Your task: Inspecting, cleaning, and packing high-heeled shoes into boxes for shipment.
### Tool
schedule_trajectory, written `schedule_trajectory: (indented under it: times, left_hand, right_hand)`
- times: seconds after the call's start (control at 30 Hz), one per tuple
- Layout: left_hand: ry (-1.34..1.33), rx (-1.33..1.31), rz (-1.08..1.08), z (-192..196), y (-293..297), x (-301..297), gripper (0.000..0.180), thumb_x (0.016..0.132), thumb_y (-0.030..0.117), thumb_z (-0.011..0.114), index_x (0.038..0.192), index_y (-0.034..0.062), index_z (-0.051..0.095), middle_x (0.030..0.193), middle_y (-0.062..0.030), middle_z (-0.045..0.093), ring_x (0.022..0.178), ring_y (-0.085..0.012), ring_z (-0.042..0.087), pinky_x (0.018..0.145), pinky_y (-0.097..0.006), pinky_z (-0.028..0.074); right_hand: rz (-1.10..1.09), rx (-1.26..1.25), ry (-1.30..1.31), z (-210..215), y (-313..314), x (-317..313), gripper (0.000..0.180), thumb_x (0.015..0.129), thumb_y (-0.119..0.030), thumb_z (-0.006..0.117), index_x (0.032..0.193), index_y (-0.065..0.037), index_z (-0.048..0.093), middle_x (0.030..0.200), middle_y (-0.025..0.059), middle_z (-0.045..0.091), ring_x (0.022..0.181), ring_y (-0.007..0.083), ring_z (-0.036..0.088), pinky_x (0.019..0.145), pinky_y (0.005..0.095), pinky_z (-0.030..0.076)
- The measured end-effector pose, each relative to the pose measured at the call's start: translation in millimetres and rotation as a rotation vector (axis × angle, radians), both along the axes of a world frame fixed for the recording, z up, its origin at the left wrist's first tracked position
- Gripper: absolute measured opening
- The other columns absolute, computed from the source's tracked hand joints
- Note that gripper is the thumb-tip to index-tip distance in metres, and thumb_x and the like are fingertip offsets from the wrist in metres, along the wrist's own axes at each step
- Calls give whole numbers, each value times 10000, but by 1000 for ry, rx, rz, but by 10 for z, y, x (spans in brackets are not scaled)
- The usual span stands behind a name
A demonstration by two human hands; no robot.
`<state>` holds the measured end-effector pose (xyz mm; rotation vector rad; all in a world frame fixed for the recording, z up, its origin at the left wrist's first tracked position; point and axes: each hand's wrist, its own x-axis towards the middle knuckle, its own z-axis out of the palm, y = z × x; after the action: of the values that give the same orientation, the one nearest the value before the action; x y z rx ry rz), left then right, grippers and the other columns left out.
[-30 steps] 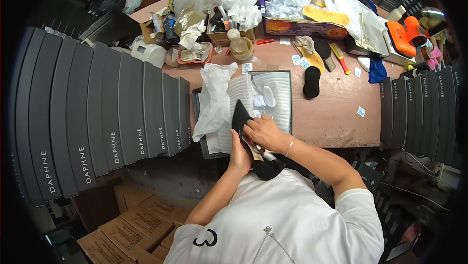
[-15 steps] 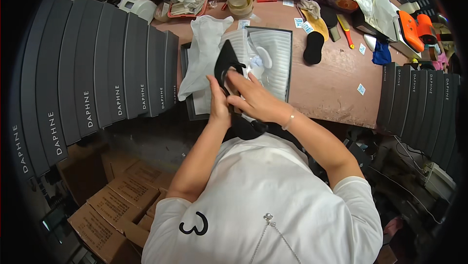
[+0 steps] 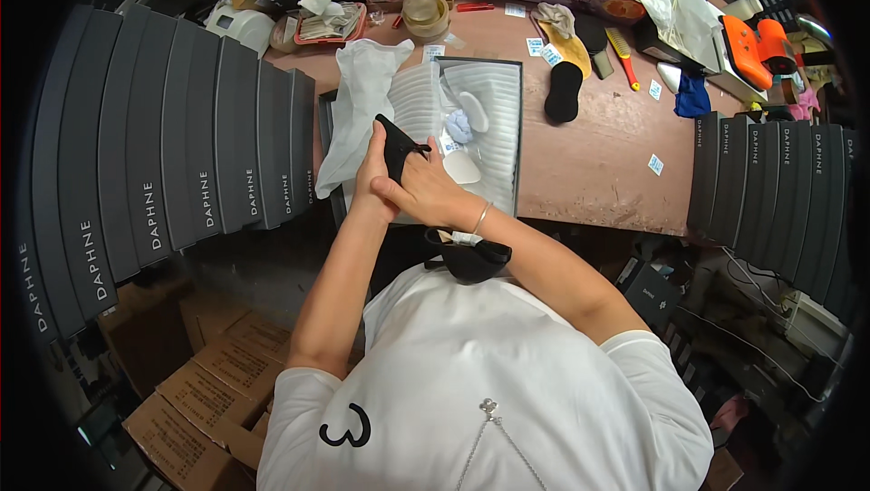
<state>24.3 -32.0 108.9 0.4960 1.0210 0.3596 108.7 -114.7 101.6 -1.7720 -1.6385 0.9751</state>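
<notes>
Both hands pinching a black shoe [image 3: 395, 143] over the open shoebox [image 3: 507, 142], left hand [image 3: 367, 178] gripping its near side, right hand [image 3: 419, 190] closed on its heel, white wrapping paper [image 3: 355, 106] draped left, second black shoe [image 3: 467, 257] near the chest, brown table [image 3: 589, 165] beyond.

A matt black shoe [image 3: 397, 145] of smooth material was gripped. The open box [image 3: 507, 142] was lined with crinkled white tissue paper [image 3: 362, 110]. The worktable [image 3: 598, 156] was surfaced in dull brown laminate.

head-worn fisheye looks steeply down, close over the workbench [image 3: 589, 165].
</notes>
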Motion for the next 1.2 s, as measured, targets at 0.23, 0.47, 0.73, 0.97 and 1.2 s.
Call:
schedule_trajectory:
  times: [0.23,0.47,0.73,0.97,1.2]
  left_hand:
    - [-13,167,4,-13,34,-202,474,915,530,525,1077,84,523,893,-88,611,810,-194,624,735,-347,532]
    - [24,42,-33,-5,20,-212,514,921,560,484,1059,68,548,919,-97,623,818,-200,629,726,-359,537]
    - [-9,145,-138,-93,114,-457,536,945,535,450,1181,54,484,897,-112,641,780,-231,642,704,-356,543]
    - [-375,-156,9,200,-301,-209,728,924,641,320,1329,43,418,1194,-185,569,1039,-336,604,868,-472,515]
    - [-108,-44,-29,-79,-590,-406,731,932,663,250,1283,59,466,1124,-84,573,974,-243,600,790,-397,524]
  right_hand:
    - [109,-35,223,216,27,85,588,955,-450,376,851,102,546,883,331,545,911,431,512,820,450,389]
    - [34,82,33,-52,-74,-110,729,950,-563,335,834,128,535,812,270,526,818,431,489,1043,542,251]
    - [11,-526,1332,-179,-589,-5,374,966,-317,490,1140,2,582,775,119,534,772,302,556,740,340,446]
    - [-214,-64,-373,-767,-392,656,244,825,-156,596,1028,-26,632,845,171,638,749,351,641,628,446,506]
    - [-532,258,-4,180,-581,720,76,786,-88,654,847,-58,619,775,106,603,659,289,622,592,364,507]
